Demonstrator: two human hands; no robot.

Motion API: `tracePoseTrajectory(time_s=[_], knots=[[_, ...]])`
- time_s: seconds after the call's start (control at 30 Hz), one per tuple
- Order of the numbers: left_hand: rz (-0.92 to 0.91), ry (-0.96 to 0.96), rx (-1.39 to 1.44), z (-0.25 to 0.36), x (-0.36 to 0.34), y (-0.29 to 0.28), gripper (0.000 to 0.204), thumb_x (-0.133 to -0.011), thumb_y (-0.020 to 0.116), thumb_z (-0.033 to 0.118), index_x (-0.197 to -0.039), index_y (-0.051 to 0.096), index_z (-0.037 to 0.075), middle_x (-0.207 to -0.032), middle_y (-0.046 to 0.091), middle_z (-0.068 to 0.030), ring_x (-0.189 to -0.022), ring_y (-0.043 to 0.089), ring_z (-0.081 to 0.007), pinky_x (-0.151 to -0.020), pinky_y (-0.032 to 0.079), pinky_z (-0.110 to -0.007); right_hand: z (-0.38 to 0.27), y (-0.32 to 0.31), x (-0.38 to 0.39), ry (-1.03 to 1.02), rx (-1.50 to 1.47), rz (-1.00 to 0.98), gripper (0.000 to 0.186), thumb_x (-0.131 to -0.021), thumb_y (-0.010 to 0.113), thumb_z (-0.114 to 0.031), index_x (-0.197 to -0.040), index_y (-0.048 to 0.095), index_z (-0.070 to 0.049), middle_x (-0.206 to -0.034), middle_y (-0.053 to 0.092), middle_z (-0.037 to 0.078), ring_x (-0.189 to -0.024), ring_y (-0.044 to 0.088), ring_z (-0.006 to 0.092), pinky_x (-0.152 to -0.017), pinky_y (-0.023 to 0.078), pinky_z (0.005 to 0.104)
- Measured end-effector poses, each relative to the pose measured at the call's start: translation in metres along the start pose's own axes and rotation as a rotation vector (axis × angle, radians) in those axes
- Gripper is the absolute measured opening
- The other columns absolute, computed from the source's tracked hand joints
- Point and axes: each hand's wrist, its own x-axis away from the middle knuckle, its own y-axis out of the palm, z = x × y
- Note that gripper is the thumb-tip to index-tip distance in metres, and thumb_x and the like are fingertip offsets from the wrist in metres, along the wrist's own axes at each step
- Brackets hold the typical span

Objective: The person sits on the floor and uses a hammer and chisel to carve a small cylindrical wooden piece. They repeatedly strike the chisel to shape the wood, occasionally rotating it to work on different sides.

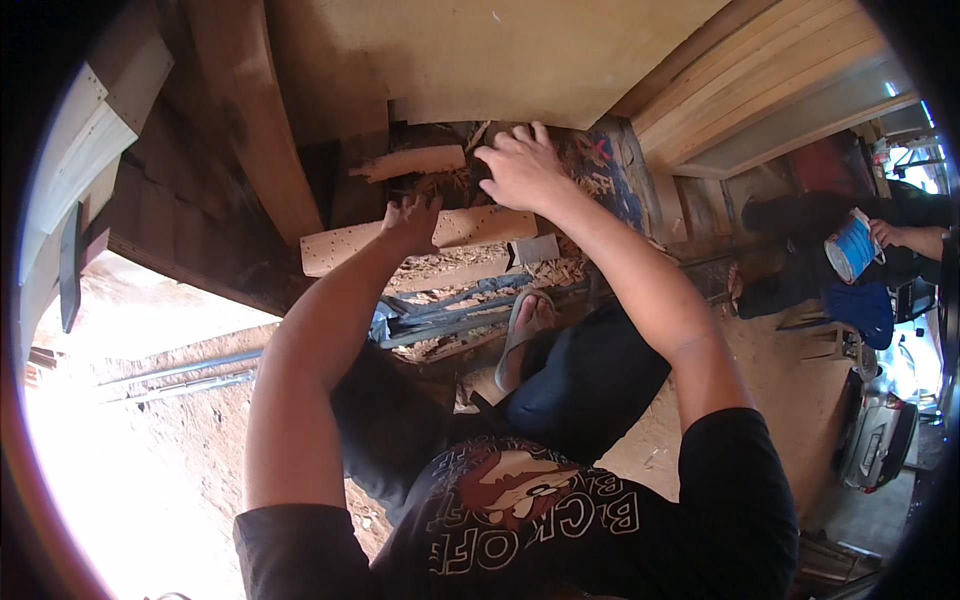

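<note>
My left hand (412,225) is open, its curled fingers apart over a pale wooden block (340,247) dotted with small holes, apparently touching it. My right hand (518,168) is open higher up, fingers spread beside wood shavings (580,160) just below a large plywood panel (510,55); whether its fingertips touch anything is unclear. A shorter wood piece (405,160) lies left of my right hand, and a small grey piece (532,250) sits at the block's right end.
A timber post (250,120) stands at upper left, with planks (750,80) at upper right. Pipes (200,370) and my sandalled foot (522,330) are below the block. At right, another person's hand (888,233) holds a blue can (846,247); a car (880,450) is beyond.
</note>
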Motion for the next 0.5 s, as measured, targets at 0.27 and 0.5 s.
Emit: tracePoseTrajectory(time_s=[0.27, 0.5], knots=[[-0.038, -0.033, 0.105, -0.017, 0.006, -0.028, 0.092, -0.082, 0.082, 0.05, -0.156, 0.043, 0.011, -0.158, 0.044, -0.0197, -0.143, 0.047, -0.0419, -0.114, 0.043, -0.058, 0.04, -0.005, 0.003, -0.058, -0.596, 0.409, 0.057, -0.096, 0.07, -0.048, -0.141, 0.063, -0.015, -0.142, 0.063, 0.017, -0.13, 0.06, 0.0353, -0.109, 0.047, 0.0495], [-0.038, 0.185, 0.404, -0.05, 0.045, -0.047, 0.073, -0.093, 0.071, 0.051, -0.152, 0.051, 0.012, -0.147, 0.055, -0.0252, -0.137, 0.053, -0.0431, -0.116, 0.042, -0.049, 0.111, 0.031, 0.018, 0.159, -1.118, 0.022, 0.068, -0.099, 0.069, -0.041, -0.157, 0.046, -0.014, -0.141, 0.06, 0.015, -0.131, 0.058, 0.0252, -0.109, 0.047, 0.0413]])
